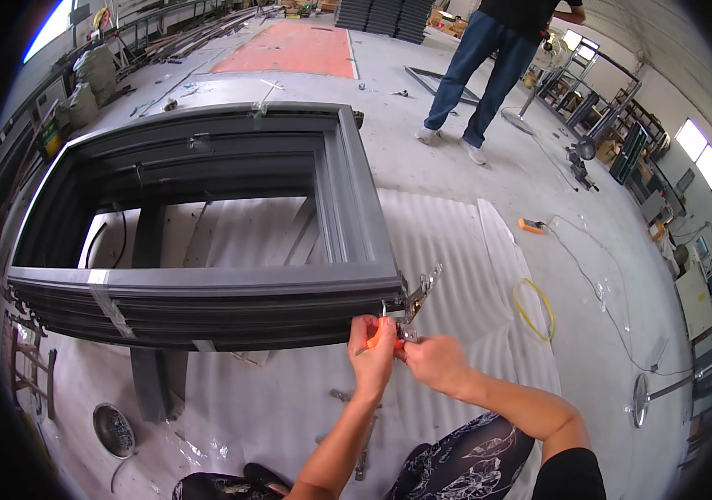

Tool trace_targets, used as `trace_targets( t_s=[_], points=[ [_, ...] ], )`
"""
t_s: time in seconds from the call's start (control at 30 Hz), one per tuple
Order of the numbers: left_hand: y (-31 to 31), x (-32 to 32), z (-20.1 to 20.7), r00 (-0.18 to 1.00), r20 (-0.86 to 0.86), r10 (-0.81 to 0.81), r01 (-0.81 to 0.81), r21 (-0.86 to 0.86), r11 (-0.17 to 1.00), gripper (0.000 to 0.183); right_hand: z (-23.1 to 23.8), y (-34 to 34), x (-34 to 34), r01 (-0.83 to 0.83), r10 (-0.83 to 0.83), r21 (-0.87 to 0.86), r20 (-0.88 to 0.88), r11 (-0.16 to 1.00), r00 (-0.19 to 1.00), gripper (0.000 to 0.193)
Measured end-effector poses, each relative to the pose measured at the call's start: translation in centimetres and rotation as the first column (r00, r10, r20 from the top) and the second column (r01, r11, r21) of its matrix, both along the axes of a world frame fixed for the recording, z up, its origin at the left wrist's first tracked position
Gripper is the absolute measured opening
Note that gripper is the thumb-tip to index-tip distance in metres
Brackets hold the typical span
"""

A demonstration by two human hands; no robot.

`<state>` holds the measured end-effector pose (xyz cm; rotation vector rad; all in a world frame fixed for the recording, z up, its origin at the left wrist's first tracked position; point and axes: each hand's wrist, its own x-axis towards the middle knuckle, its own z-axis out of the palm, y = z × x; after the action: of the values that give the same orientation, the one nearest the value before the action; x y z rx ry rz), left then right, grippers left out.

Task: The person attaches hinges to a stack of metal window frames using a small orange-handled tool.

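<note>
A stack of dark grey rectangular metal frames (pixel 206 281) lies in front of me, and both my hands are at its near right corner. My left hand (pixel 370 340) is closed around an orange-handled tool (pixel 384 322) with a thin metal tip pointing up at the frames' side. Just right of it, my right hand (pixel 438 363) is closed with its fingertips at a small red-orange part; what exactly it grips is hidden. Metal hinge-like brackets (pixel 424 292) stick out from the corner, right above my hands.
White foam sheeting (pixel 456 225) covers the floor under the stack. A metal bowl (pixel 98 421) of small parts sits at lower left. On the right lie a yellow loop (pixel 550 312) and an orange device (pixel 531 226) with a cord. Another person (pixel 489 62) stands beyond the stack.
</note>
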<state>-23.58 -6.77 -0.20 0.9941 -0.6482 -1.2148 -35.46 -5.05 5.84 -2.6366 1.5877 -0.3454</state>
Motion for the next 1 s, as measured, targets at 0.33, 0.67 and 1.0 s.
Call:
trace_targets(
  t_s=[0.33, 0.67, 1.0],
  points=[
    [1.3, -0.8, 9.8, 0.557, 0.757, 0.343, 0.191, -0.518, 0.834, 0.018, -3.7, 2.0, 6.3, -0.469, 0.344, 0.381, 0.353, 0.797, 0.870, 0.020],
    [2.7, 3.9, 3.6, 0.947, -0.298, 0.118, -0.126, -0.008, 0.992, 0.017, -5.0, 0.1, 3.9, -0.077, -0.196, 0.880, 0.188, 0.470, 0.962, 0.025],
    [2.7, 1.8, 0.6, 0.855, -0.517, 0.051, 0.088, 0.242, 0.966, 0.030, -2.0, -0.7, 1.4, -0.095, -0.446, 0.915, 0.280, 0.393, 0.850, 0.017]
  ],
)
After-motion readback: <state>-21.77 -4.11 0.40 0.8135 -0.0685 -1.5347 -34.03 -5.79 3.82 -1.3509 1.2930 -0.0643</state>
